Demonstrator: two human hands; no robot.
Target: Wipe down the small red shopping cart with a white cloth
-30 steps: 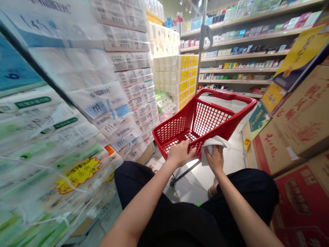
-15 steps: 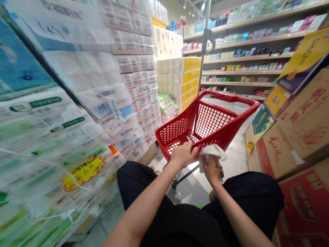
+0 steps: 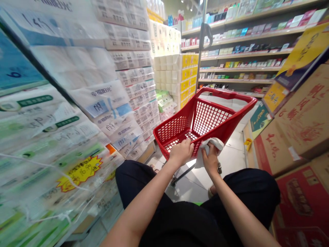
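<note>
A red plastic shopping cart point(image 3: 218, 125) with a lattice basket stands in front of my knees, its handle at the far right end. My left hand point(image 3: 181, 151) is closed over the basket's near rim, fingers curled to the inner side. In my right hand point(image 3: 211, 159) is a bunched white cloth point(image 3: 218, 143), pressed against the outer side of the basket to the right of my left hand. Part of the cloth hangs below my fingers. The cart's lower frame and a wheel show beneath the basket.
Packs of tissue paper point(image 3: 105, 103) are piled high on the left. Cardboard boxes point(image 3: 303, 116) are stacked on the right. Behind the cart, shelves point(image 3: 239, 70) hold many small boxes and bottles. A metal pole point(image 3: 202, 48) rises beyond the cart. White floor tiles point(image 3: 233, 154) lie between.
My right hand has moved slightly upward with the cloth against the basket's side, and the cloth's folds have shifted. My left hand keeps its hold on the rim.
</note>
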